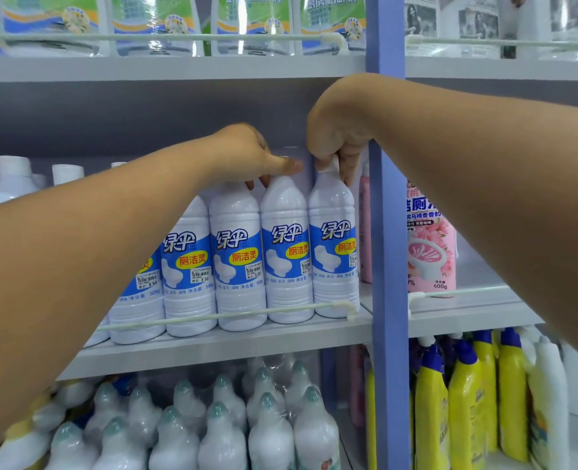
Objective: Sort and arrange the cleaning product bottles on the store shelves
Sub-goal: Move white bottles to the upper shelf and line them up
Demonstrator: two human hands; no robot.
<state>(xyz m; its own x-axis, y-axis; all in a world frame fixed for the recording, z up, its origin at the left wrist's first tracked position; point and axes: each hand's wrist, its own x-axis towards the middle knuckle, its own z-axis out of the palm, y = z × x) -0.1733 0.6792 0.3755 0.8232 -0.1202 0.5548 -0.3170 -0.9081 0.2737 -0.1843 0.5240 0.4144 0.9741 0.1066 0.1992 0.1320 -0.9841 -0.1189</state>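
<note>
A row of white toilet-cleaner bottles with blue labels stands on the middle shelf (213,347) behind a thin white rail (233,313). My right hand (338,137) grips the cap of the rightmost bottle (333,252), which stands upright by the blue post. My left hand (250,154) rests over the tops of the two bottles beside it (285,259) (236,266), fingers curled on their caps. A further bottle (187,273) leans slightly left, partly behind my left forearm.
A blue upright post (387,232) splits the shelving. Right of it stands a pink 600g bottle (430,252). Below are shrink-wrapped white bottles (219,425) and yellow bottles with blue caps (463,401). Large green-labelled jugs (246,22) fill the top shelf.
</note>
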